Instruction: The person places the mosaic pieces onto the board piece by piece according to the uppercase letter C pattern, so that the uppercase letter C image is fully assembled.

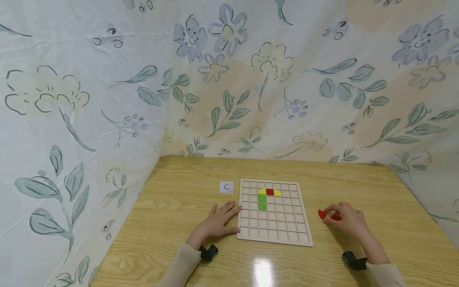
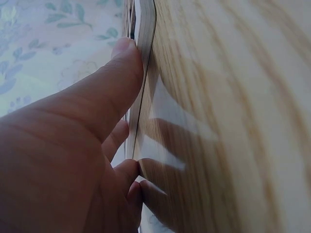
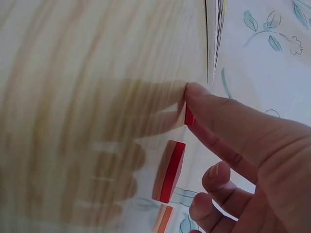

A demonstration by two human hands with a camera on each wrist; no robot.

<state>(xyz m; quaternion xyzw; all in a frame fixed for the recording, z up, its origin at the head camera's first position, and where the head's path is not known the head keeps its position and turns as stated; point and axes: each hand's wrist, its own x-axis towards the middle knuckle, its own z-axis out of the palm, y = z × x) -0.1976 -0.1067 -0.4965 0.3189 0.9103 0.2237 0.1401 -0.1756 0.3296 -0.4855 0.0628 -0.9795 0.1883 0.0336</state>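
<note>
A square wooden grid board lies flat on the table. My left hand rests beside it with fingers spread, its thumb and fingertips touching the board's left edge. To the right of the board, my right hand pinches a small red piece with a curved edge between thumb and index finger, low over the table. Under that hand lies another red piece, partly covered in the head view. An orange piece lies close behind it, also partly hidden by the hand.
On the grid sit two green squares, a red square and two yellow curved pieces. Left of the board's top corner lies a small printed card. Floral cloth hangs behind the wooden table.
</note>
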